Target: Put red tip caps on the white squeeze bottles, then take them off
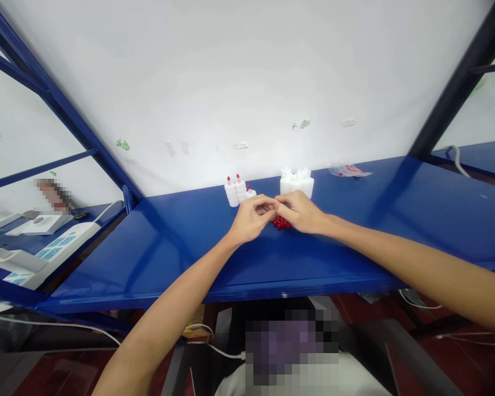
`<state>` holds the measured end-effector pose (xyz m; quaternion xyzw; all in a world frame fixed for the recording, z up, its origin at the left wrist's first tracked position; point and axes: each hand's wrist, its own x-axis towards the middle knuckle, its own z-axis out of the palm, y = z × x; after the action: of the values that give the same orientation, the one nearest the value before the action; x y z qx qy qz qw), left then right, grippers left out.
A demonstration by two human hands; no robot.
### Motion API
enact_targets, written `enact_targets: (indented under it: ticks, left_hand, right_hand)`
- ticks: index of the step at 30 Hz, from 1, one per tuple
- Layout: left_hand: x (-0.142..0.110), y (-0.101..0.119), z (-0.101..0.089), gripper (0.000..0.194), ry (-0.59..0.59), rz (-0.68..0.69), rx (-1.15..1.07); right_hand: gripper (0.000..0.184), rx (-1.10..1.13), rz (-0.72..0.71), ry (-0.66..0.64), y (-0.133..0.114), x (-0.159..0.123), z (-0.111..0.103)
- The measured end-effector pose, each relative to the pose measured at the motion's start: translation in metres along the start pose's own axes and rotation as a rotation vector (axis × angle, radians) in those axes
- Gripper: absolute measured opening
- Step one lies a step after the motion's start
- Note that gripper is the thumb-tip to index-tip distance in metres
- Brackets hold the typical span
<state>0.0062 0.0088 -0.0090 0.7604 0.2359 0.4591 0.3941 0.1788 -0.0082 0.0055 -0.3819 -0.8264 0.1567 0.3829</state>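
My left hand point(251, 219) and my right hand point(300, 212) meet at the fingertips, low over the blue table. The fingers of both are curled in a pinch; whatever lies between them is too small or hidden to make out. Just below the fingertips is a little pile of small round red pieces point(282, 223), partly covered by my hands. Behind my left hand stand white squeeze bottles point(232, 193) with red tips, one partly hidden by the hand. A tight group of white bottles point(297, 182) stands behind my right hand, with no red tips visible.
The blue table point(181, 242) runs along a white wall. Toward its back right lies a clear plastic bag point(350, 169) with something red in it. Blue frame posts point(86, 132) rise at the left, and a power strip point(51, 256) lies on the neighbouring surface.
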Motion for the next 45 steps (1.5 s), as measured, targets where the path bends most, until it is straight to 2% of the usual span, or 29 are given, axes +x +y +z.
enact_targets:
  ticks: [5,9,11,13,16,19,22,27,31,35,40,42,45]
  left_hand:
    - [0.007,0.003,-0.004,0.033,0.019,-0.030,-0.044]
    - [0.024,0.006,-0.034,0.028,0.215,-0.029,0.020]
    - [0.034,0.008,-0.053,0.023,0.299,-0.086,0.140]
    - [0.042,0.011,-0.068,0.018,0.328,-0.126,0.339]
    - [0.050,0.015,-0.074,0.016,0.307,-0.139,0.612]
    - [0.054,0.014,-0.069,0.016,0.228,-0.160,0.793]
    - [0.055,0.011,-0.063,0.018,0.175,-0.182,0.862]
    - [0.054,0.006,-0.063,0.018,0.192,-0.181,0.881]
    - [0.048,0.005,-0.063,0.027,0.223,-0.153,0.870]
    - [0.038,0.010,-0.048,0.025,0.299,0.046,0.687]
    - [0.030,0.019,-0.013,0.020,0.145,0.248,0.368]
    - [0.029,0.021,-0.003,0.018,0.146,0.302,0.294]
    - [0.030,0.021,0.002,0.014,0.149,0.324,0.244]
  right_hand:
    - [0.039,0.054,-0.013,0.083,0.005,0.001,-0.001]
    - [0.045,0.080,0.047,0.165,0.011,0.003,-0.006]
    - [0.042,0.063,0.080,0.178,0.015,0.003,-0.007]
    - [0.038,0.043,0.110,0.163,0.017,0.004,-0.007]
    - [0.033,0.036,0.120,0.127,0.017,0.004,-0.006]
    - [0.031,0.026,0.103,0.121,0.015,0.004,-0.005]
    - [0.029,0.012,0.100,0.129,0.014,0.004,-0.006]
    - [0.026,0.008,0.092,0.119,0.015,0.005,-0.006]
    - [0.024,0.021,0.097,0.100,0.016,0.005,-0.006]
    - [0.020,0.140,0.087,0.075,0.017,0.005,-0.008]
    - [0.022,0.478,0.100,-0.012,0.019,0.008,-0.005]
    - [0.024,0.575,0.135,-0.034,0.019,0.009,-0.003]
    - [0.023,0.682,0.123,-0.033,0.017,0.012,-0.001]
